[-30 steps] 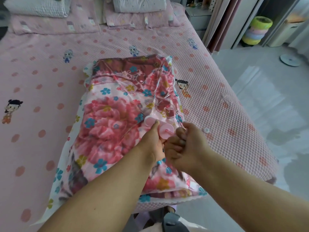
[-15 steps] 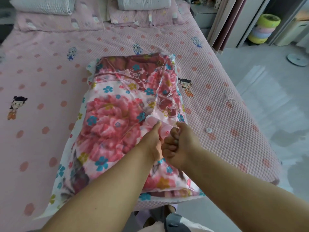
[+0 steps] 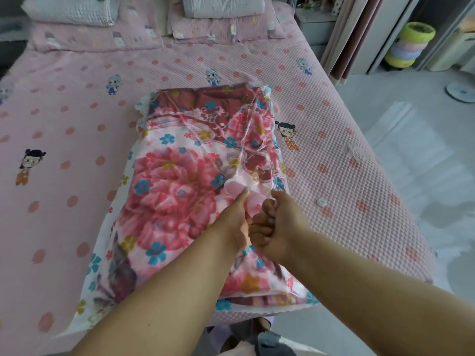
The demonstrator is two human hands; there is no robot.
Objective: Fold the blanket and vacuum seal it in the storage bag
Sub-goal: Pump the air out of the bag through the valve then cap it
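A folded blanket [image 3: 174, 181] with big red and pink flowers lies inside a clear storage bag [image 3: 102, 255] on the bed. A small pink hand pump [image 3: 235, 188] stands on the bag's right side, near the blanket's middle. My left hand [image 3: 235, 222] grips the pump's body, thumb up along it. Just to its right, my right hand [image 3: 280, 227] is curled in a fist round the pump's near end. The valve under the pump is hidden.
The pink dotted bed cover [image 3: 64, 111] spreads to the left and behind, with pillows [image 3: 69, 9] at the head. A small white cap [image 3: 321, 202] lies on the cover right of the bag. The bed's right edge drops to a pale floor [image 3: 424, 176].
My right fist has moved in close against my left hand, and the pump's round end disc is now covered. The view has shifted slightly.
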